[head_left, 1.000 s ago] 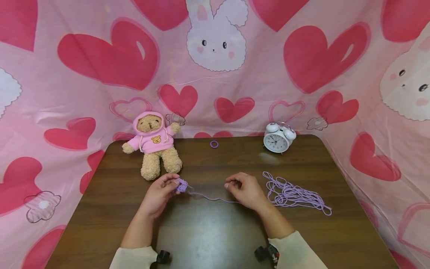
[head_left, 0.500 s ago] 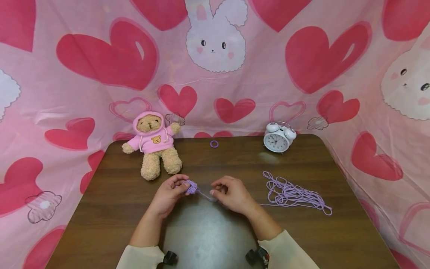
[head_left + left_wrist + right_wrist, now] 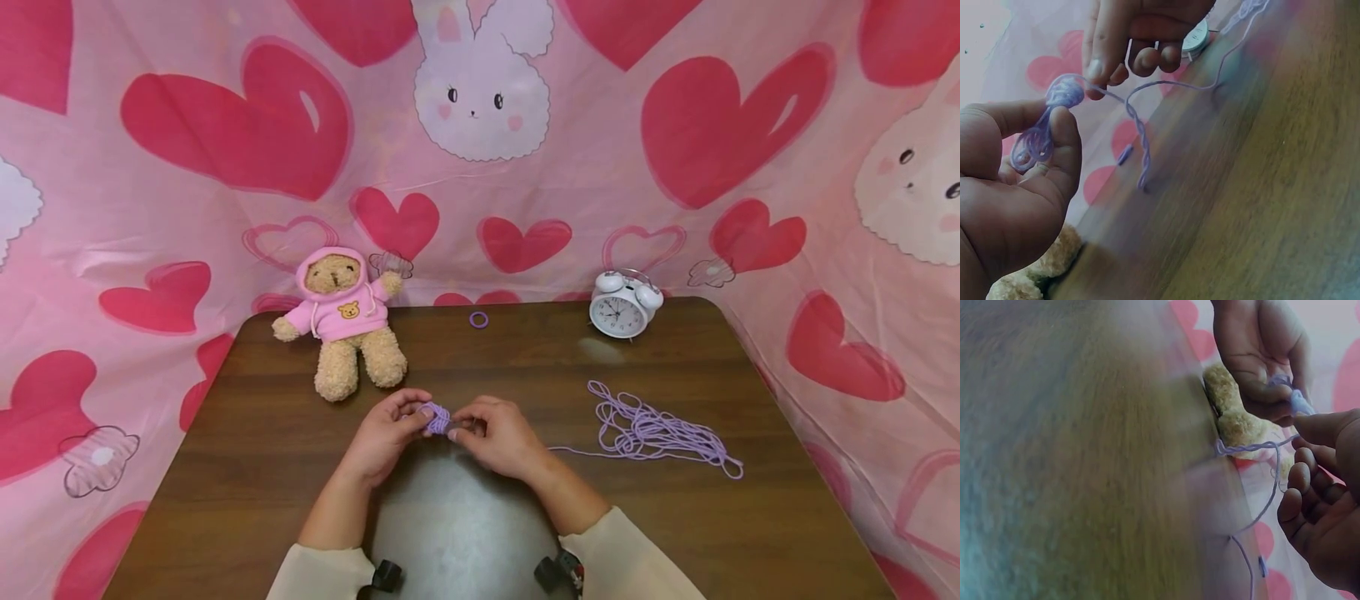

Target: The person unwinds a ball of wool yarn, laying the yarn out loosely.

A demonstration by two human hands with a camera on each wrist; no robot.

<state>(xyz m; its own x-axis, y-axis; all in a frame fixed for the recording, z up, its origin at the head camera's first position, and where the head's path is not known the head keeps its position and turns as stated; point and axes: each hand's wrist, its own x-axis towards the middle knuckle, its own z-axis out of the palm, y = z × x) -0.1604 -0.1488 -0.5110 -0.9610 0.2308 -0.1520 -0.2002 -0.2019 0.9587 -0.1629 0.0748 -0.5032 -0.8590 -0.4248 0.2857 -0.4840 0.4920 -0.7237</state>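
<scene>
Over table [image 3: 525, 354], pinching cord bundle [image 3: 1065, 94] in left fingers [image 3: 1017, 117], 3 o'clock strand [image 3: 1142, 134] in right fingers [image 3: 1111, 40]: prob light, floppy, grab mid-wrap.

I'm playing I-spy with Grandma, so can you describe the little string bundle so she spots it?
Find the brown table, then the left hand near its middle. Pinched there is the small purple bundle. Unlike the loose string lying to the right, it's wound together, with little loops at one end.
</scene>
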